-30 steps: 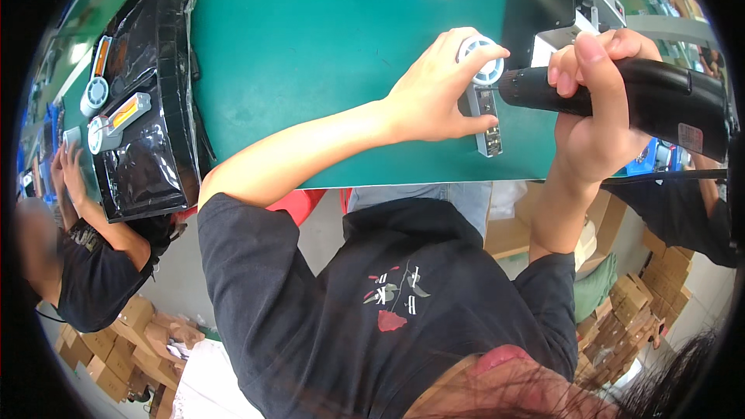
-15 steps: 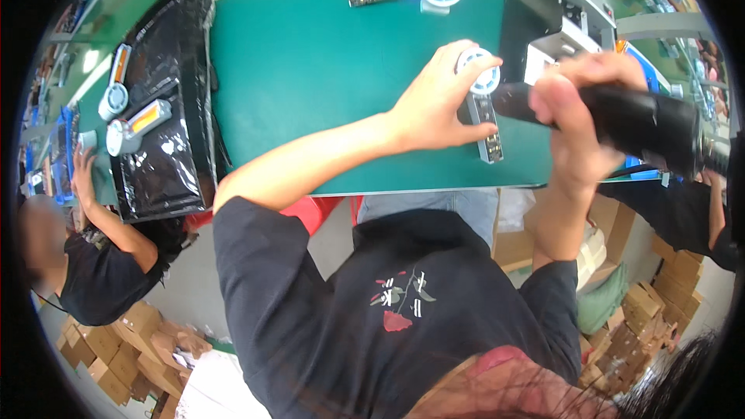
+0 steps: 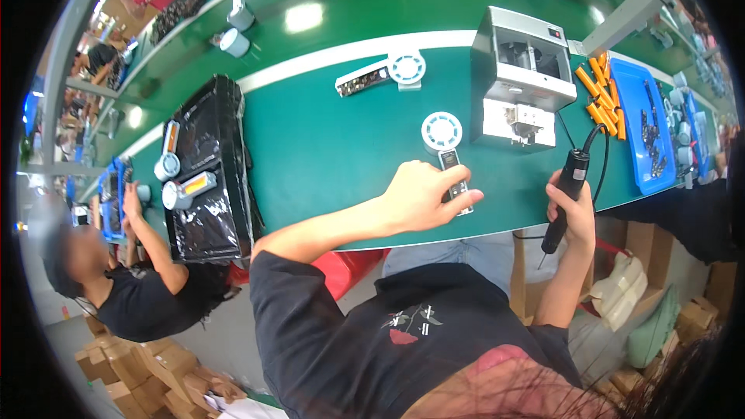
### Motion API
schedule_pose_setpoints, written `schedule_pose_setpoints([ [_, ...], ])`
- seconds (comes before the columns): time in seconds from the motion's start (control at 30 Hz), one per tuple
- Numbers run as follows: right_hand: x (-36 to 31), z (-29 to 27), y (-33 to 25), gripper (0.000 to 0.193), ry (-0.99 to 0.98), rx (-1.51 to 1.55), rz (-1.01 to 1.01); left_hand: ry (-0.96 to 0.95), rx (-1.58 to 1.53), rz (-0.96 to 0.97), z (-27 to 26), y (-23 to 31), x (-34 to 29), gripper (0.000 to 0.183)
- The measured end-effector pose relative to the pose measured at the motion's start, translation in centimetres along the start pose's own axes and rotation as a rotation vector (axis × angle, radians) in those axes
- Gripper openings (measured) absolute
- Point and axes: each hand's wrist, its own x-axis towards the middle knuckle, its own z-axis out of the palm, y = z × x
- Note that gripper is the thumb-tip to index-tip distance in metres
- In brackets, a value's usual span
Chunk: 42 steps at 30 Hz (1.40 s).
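Note:
My left hand (image 3: 425, 195) is closed on the handle of a small white handheld fan (image 3: 441, 132), fingers on one edge and thumb near its end. The fan lies on the green table with its round blue-and-white head pointing away from me. Its handle has an uncovered dark circuit board, partly hidden by my fingers. In my right hand (image 3: 576, 213) is a black electric screwdriver (image 3: 575, 171), held beyond the table's front edge with its thin bit pointing down. A cable runs from its top. Another handheld fan (image 3: 407, 68) with an uncovered board lies farther back.
A silver-and-black box-shaped machine (image 3: 531, 70) stands right of the fans. Beyond it are orange handle covers (image 3: 596, 97) and a blue tray (image 3: 638, 178) of dark parts. At left, two fans with orange handles (image 3: 190, 186) rest on black plastic (image 3: 206, 229). A co-worker (image 3: 140, 295) sits farther left.
My right hand has lowered the screwdriver away from the fan, turning its bit downward. My left hand has shifted from the fan's head onto its handle. The view has tilted up.

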Motion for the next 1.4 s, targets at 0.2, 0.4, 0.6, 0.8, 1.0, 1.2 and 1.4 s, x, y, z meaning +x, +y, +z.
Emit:
schedule_pose_setpoints([
  [0.2,0.0,-0.6,0.5,0.021,0.003,0.055,-0.002,-0.183,-0.253,-0.397,-10.8,2.8,3.1,0.014],
  [0.4,0.3,-1.5,0.9,0.024,0.036,0.085,-0.054,0.024,0.218,-0.209,-15.8,-6.2,16.3,0.019],
  [0.6,0.8,-0.5,0.4,0.024,0.041,0.071,-0.061,0.057,0.834,-0.214,-15.4,-22.3,29.8,0.019],
  [0.8,0.3,0.1,1.1,0.022,0.082,0.072,-0.027,0.339,0.657,-0.163,-12.6,-30.3,28.0,0.014],
  [1.0,-0.1,-0.9,1.5,0.023,0.111,0.064,0.002,0.801,1.038,-0.072,-21.8,-28.2,18.9,0.032],
  [1.2,0.6,-0.3,1.4,0.020,0.089,0.065,-0.012,0.987,0.795,-1.516,-30.3,-30.7,7.3,0.127],
  [1.4,0.5,-0.6,1.2,0.022,0.092,0.040,-0.032,0.848,0.294,-1.481,-32.0,-29.2,5.5,0.066],
])
